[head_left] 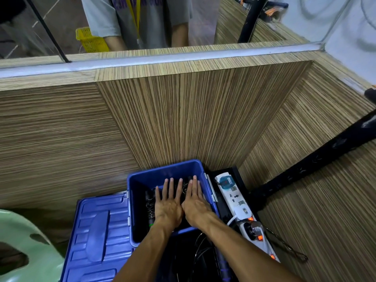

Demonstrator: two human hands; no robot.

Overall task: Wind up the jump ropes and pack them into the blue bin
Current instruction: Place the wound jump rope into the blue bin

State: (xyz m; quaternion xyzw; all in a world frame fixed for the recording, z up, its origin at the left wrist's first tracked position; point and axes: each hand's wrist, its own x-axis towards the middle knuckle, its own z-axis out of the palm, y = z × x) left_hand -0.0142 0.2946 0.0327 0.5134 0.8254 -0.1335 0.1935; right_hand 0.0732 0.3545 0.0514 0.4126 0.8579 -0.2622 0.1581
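The blue bin [140,180] stands on the floor against a wooden panel. Inside it lie dark wound jump ropes [149,202] with black handles and coiled wire. Both my hands are inside the bin, side by side, palms down. My left hand [168,202] lies flat with straight fingers spread over the ropes. My right hand [196,200] lies flat beside it, fingers straight, pressing down on the ropes. More dark rope or cable [200,251] sits loose in front of the bin, between my forearms.
The bin's blue lid [95,237] lies to its left. White power strips [234,198] with lit switches sit to the right, near a black pole [317,161]. A green plastic chair [18,241] is at far left. A person stands beyond the counter by a yellow basket [89,40].
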